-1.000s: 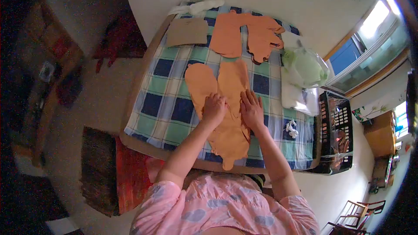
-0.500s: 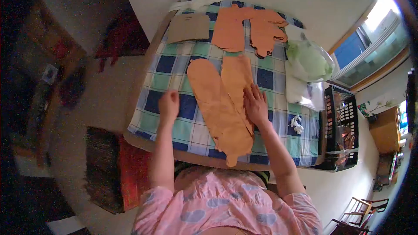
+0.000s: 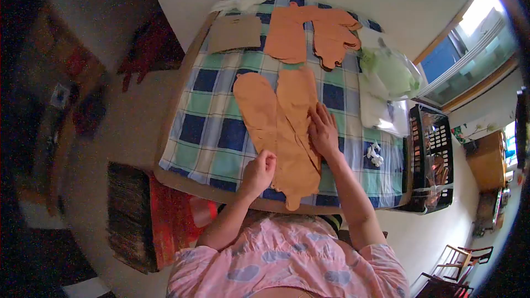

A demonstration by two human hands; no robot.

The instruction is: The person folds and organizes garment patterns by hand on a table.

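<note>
A flat, tan-orange V-shaped piece [image 3: 293, 149] lies on the plaid cloth in front of me, with two long arms pointing away and a small rounded tab at its near end. My right hand [image 3: 324, 132] rests along its right edge, fingers stretched out flat. At the lower left edge is my left hand [image 3: 259, 174], its fingers curled together in a pinch; what is between the fingertips, if anything, is hidden. Farther back lies a stack of similar orange pieces [image 3: 286, 36], beside a flat brown cardboard piece [image 3: 234, 33].
Blue, green and white plaid cloth [image 3: 204, 132] covers the table. White crumpled material [image 3: 248, 1] lies at the back. On the right are a clear bag with green contents [image 3: 389, 72], a small white crumpled bit [image 3: 375, 154] and a black plastic basket [image 3: 430, 160] beyond the edge.
My left hand has moved right and nearer to me, from the cloth to the lower left edge of the V-shaped piece. The right hand stays at the right edge.
</note>
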